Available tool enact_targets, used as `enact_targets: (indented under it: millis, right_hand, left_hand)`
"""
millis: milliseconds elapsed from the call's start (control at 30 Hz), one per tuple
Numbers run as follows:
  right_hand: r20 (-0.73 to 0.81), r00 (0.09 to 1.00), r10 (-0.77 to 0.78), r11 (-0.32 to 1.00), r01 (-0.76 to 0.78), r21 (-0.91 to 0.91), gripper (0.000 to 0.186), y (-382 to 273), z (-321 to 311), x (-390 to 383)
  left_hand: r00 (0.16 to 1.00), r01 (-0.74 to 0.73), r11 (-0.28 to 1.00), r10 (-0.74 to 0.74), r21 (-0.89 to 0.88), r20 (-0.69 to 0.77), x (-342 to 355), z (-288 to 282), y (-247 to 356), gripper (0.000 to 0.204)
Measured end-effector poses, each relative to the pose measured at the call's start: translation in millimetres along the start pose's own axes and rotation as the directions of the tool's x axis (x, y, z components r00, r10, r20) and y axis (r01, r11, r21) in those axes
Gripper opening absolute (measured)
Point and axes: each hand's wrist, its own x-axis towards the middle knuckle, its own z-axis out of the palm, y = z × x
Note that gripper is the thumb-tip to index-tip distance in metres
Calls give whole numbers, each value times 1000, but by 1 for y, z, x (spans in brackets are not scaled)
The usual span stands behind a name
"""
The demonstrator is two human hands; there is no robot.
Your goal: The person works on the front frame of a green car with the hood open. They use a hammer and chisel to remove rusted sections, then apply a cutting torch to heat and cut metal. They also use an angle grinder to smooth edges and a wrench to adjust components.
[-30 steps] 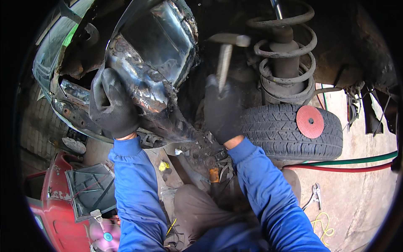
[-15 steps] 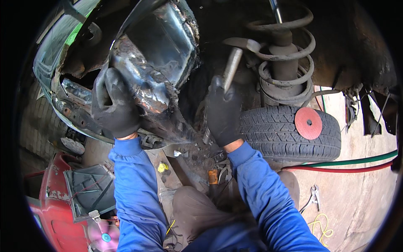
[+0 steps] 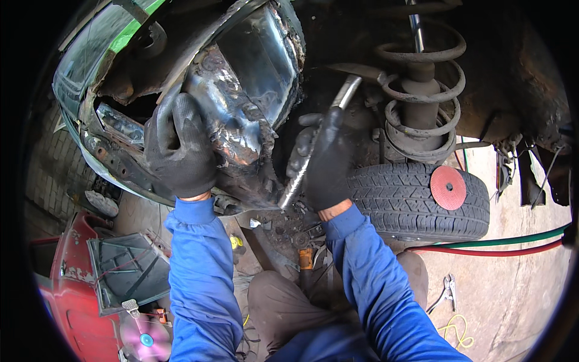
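My right hand (image 3: pixel 329 163), in a black glove, is closed around the shiny metal handle of a hammer (image 3: pixel 347 90). The handle slants from upper right to lower left, and its bare end sticks out below my fingers. The dark, narrow hammer head lies at the top, in front of the coil spring. My left hand (image 3: pixel 181 145), gloved as well, has its fingers bent and grips the edge of a car body panel (image 3: pixel 220 90). That panel has bare, scorched metal and a ragged, rusty border. Some of the left fingers are hidden behind it.
A strut with a coil spring (image 3: pixel 422 90) stands at upper right. Below it lies a tyre (image 3: pixel 410 202) with a red disc (image 3: pixel 448 187) on it. Green and red hoses (image 3: pixel 500 244), locking pliers (image 3: pixel 446 292), a pink fan (image 3: pixel 145 338) and a red car part (image 3: pixel 78 283) are around.
The hammer's handle has tilted, its lower end swinging left, and more of it shows along my right palm. My left hand keeps its place on the panel while the whole view shifts slightly.
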Motion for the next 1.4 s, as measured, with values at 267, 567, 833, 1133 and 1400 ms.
enact_targets:
  millis: [267, 567, 833, 1133, 1400]
  right_hand:
    - [-59, 997, -50, 936, 26, -350, 61, -3, -16, -4]
    - [8, 996, 89, 968, -85, -237, 59, -16, -19, -3]
    - [49, 998, 28, 785, 8, -619, 57, -36, -23, -10]
    - [53, 968, -244, 709, 215, -672, 39, -15, -23, 10]
    - [-130, 936, -327, 794, 198, -576, 31, -25, 10, 50]
  left_hand:
    - [1000, 10, 999, -10, -35, -4, -2, 1, -1, 32]
    - [1000, -8, 999, 7, -51, -13, -2, 2, -4, 28]
    - [999, -41, 999, 41, -2, -28, 0, 2, -3, 26]
    - [999, -7, 998, 11, -70, 49, 1, -2, -1, 32]
    - [995, -93, 994, 92, -51, -28, 4, 1, 2, 20]
